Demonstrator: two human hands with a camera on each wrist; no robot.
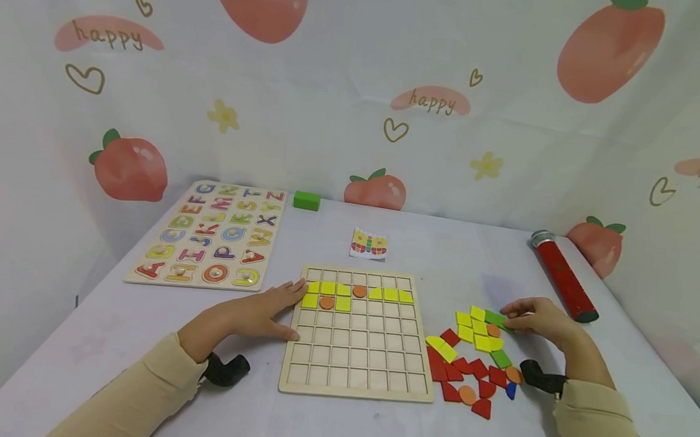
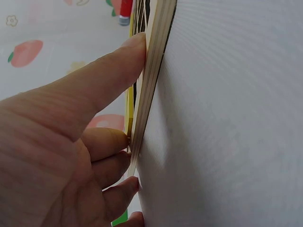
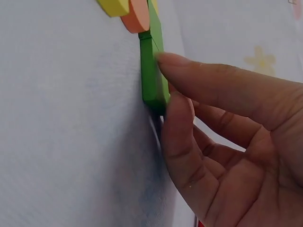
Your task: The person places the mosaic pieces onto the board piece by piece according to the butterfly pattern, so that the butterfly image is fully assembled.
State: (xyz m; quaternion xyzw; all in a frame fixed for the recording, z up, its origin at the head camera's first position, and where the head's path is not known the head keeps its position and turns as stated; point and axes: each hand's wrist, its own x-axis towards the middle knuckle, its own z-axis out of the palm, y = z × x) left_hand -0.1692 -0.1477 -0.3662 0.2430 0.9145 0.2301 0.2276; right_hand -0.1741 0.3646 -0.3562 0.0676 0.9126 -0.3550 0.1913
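My left hand (image 1: 258,315) rests on the left edge of a wooden grid board (image 1: 354,395), its fingers and thumb extended along the rim. Yellow tiles (image 1: 327,288) and orange discs (image 1: 359,291) fill part of the board's upper rows. In the left wrist view the thumb presses the board's side (image 2: 150,71). Right of the board, my right hand (image 1: 542,321) pinches a green tile (image 3: 152,71) at the end of a cluster, between thumb and finger. That tile still lies against another green one, beside yellow tiles (image 1: 464,333) and an orange disc (image 1: 493,330).
Loose red tiles (image 1: 486,389) and a blue piece (image 1: 510,390) lie nearer the front. Behind the board is a butterfly picture card (image 1: 369,245). An alphabet board (image 1: 208,238), a green block (image 1: 306,201) and a red microphone-shaped object (image 1: 566,278) stand farther out.
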